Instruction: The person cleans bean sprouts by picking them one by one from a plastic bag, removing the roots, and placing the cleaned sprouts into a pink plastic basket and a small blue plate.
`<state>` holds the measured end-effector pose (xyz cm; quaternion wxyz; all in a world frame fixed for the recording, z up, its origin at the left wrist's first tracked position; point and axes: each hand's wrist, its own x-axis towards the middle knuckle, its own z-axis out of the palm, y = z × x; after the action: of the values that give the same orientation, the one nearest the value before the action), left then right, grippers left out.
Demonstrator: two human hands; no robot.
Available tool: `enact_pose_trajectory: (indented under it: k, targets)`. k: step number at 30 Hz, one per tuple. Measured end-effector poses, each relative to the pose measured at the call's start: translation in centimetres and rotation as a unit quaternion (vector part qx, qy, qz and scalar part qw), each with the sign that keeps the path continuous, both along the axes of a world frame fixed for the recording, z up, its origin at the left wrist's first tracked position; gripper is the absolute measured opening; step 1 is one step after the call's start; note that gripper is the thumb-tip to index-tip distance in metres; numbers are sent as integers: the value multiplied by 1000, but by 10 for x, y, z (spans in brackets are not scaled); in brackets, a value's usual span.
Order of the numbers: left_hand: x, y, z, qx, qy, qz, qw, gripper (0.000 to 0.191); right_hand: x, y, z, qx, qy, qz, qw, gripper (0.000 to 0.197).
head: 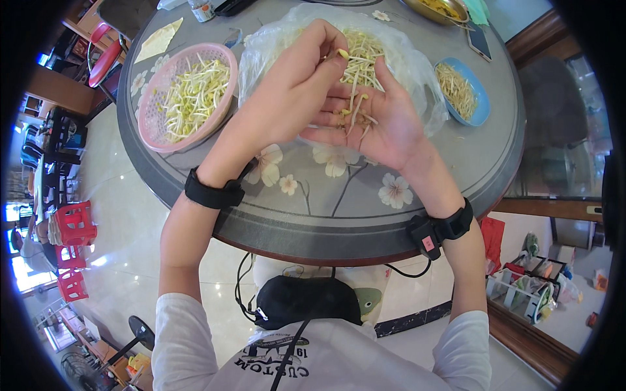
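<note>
My left hand [305, 73] pinches one soybean sprout [344, 54] by its yellow head between thumb and forefinger. Palm up beneath it, my right hand [379, 115] has its fingers spread and carries several soybean sprouts [359, 115] lying loose across the palm. Behind both hands, a clear plastic bag [408, 58] lies open with a heap of sprouts [364, 46] in it. To the left stands a pink basket [146, 124], partly filled with sprouts [195, 100]. A blue dish [481, 105] on the right contains thin, brownish root ends [456, 90].
The round table [313, 227] has a grey floral top. At its far side are a jar [201, 10], a pale cloth or paper [159, 40], a metal bowl of food [437, 10] and a phone [478, 41]. A black pouch [308, 302] sits at my waist.
</note>
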<state>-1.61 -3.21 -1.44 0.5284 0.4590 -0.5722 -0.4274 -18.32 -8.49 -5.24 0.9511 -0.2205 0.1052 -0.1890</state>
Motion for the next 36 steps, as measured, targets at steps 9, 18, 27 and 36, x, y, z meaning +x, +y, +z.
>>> enact_pose_trajectory:
  k: [9, 18, 27, 36]
  targets:
    - [1, -2, -5, -23, -230, 18, 973, 28, -1, -3, -25, 15, -108, 83, 991, 89]
    - [7, -6, -1, -56, -185, 3, 981, 23, -2, -6, -20, 10, -95, 79, 992, 94]
    - [5, -2, 2, -28, -157, -22, 987, 18, -1, -6, -16, 6, -60, 63, 996, 92]
    - [-8, 6, -12, -187, -372, -17, 909, 20, 10, 16, 12, 8, 177, -124, 976, 81]
